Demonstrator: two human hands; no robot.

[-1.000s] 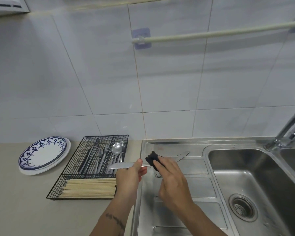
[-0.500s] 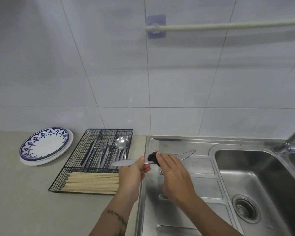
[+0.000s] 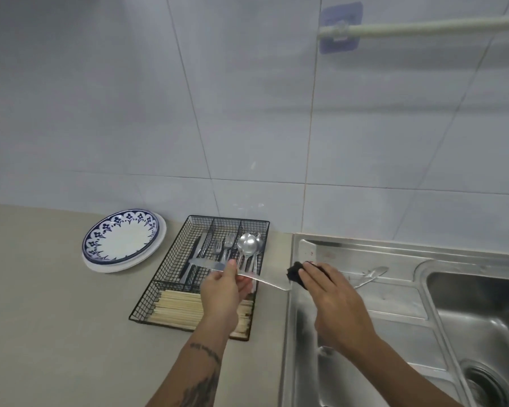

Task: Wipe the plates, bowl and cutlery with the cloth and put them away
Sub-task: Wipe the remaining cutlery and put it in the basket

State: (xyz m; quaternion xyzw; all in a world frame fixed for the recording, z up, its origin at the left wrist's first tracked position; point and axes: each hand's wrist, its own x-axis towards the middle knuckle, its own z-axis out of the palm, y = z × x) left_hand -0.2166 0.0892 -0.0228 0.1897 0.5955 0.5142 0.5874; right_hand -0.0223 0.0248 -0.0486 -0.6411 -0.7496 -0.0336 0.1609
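Head view: I see my left hand [image 3: 222, 284] holding the knife [image 3: 241, 273], now swung over the cutlery tray [image 3: 171, 270]; right hand [image 3: 332, 301] gripping the cloth [image 3: 295, 273] has slid off its tip. Wiping finished; stow next.

Even, diffuse, cool lighting. Soft shadows under the rail [image 3: 423, 26] on the wall. Mild glare on the sink [image 3: 394, 312]. Slight overall softness; wide-angle bending at edges.
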